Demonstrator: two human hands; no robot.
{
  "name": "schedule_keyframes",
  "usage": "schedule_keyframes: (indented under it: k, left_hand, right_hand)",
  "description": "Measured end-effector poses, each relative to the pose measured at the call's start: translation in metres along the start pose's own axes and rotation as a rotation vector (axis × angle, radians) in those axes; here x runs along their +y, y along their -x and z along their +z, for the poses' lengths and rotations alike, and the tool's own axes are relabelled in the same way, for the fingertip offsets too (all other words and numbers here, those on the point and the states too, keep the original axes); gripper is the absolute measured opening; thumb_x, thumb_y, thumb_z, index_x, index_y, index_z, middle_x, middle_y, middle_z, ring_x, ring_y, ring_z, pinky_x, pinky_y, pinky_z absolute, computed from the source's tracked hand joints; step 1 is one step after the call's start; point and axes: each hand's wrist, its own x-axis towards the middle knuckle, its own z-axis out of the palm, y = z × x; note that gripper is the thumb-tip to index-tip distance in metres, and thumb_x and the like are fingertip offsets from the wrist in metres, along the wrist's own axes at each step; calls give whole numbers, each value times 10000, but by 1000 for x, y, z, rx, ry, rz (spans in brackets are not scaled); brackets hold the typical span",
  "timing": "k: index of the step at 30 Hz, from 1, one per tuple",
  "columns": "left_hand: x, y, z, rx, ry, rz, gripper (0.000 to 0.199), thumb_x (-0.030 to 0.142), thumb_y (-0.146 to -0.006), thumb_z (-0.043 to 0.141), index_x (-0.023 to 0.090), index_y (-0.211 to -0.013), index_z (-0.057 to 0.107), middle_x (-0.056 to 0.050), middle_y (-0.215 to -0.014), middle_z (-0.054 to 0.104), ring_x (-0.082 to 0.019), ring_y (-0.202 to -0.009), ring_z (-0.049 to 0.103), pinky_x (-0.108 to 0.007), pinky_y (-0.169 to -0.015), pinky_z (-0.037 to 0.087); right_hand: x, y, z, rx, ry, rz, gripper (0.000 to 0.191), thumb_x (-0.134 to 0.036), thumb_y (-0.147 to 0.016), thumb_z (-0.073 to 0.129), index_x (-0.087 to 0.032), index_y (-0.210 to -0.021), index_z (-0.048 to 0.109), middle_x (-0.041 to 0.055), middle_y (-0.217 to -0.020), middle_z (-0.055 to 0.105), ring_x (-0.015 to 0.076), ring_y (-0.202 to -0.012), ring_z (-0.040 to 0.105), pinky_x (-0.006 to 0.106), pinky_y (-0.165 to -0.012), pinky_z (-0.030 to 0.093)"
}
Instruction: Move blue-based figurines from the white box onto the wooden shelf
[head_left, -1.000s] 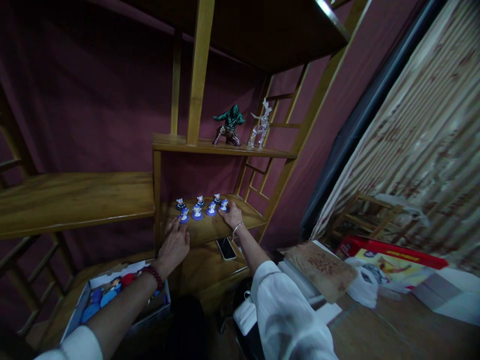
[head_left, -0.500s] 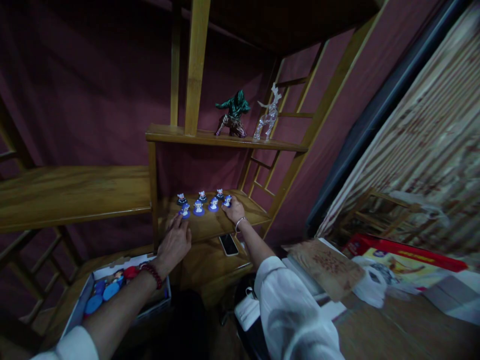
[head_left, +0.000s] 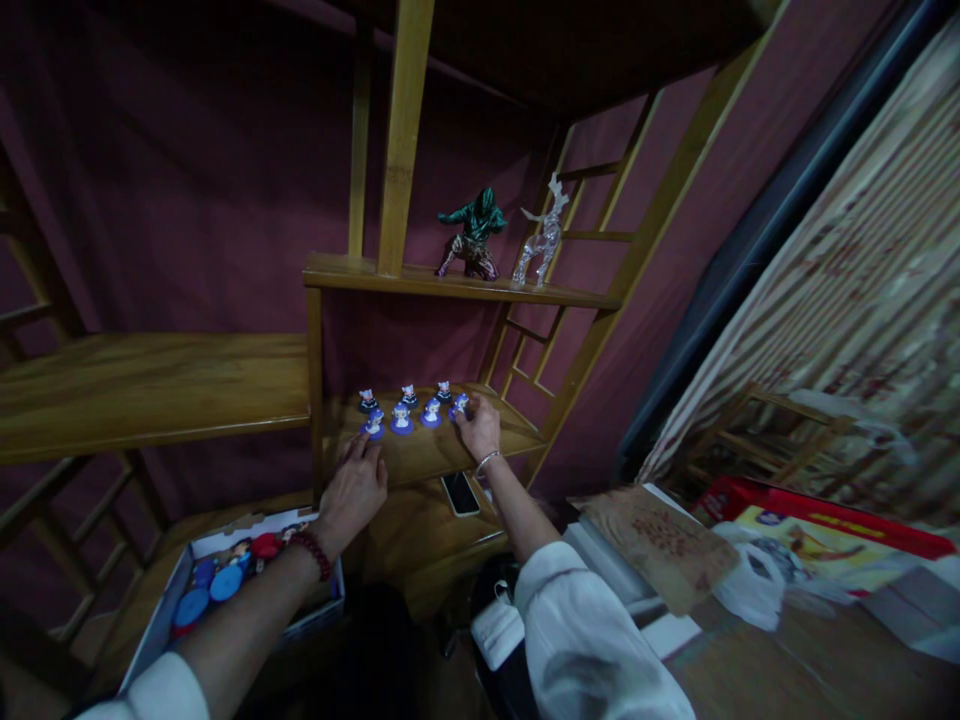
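On the lower shelf stands a front row of small purple-and-white figurines on round purple bases. My right hand has its fingers closed at the right side of the rightmost figurine, which is upright on the shelf. At the other end, my left hand rests by the shelf's front edge, fingers stretched out toward the leftmost figurine; whether they touch it I cannot tell. Behind this row are three small white figurines on dark bases.
Above sit a green crouching figure and a clear deer figurine. A white box of toys lies lower left. Below the shelf lies a phone. Packages and a plastic bag cover the surface at right.
My right hand has shifted slightly right around the rightmost figurine. My left hand stays near the leftmost one. The whole view has moved a little.
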Motion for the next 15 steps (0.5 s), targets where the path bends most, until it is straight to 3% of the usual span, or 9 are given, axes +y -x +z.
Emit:
schedule_keyframes:
  k: [3, 6, 15]
  left_hand:
    - [0, 1, 1, -7, -5, -1, 224, 165, -793, 395, 137, -932, 567, -119, -1130, 525, -232, -1113, 433, -372, -967, 369]
    - [1, 1, -1, -28, -22, -5, 227, 171, -803, 385, 129, -934, 565, -118, -1126, 519, -227, -1100, 439, -356, -960, 371]
    - [-3, 1, -1, -63, -38, 9, 231, 170, -813, 370, 123, -941, 556, -113, -1101, 518, -216, -1093, 444, -343, -969, 351]
  right_hand:
    - [-6, 10, -4, 45, -148, -65, 262, -261, -761, 474, -152, -995, 515, 67, -886, 620, 174, -835, 573, 310, -803, 434]
    - [-15, 16, -2, -35, -246, -129, 260, -271, -768, 479, -155, -999, 512, 53, -859, 611, 142, -748, 579, 270, -725, 468]
    - [-36, 18, 14, -233, -72, -160, 714, -230, -701, 595, -184, -1333, 266, 92, -1126, 566, 192, -993, 553, 306, -852, 428]
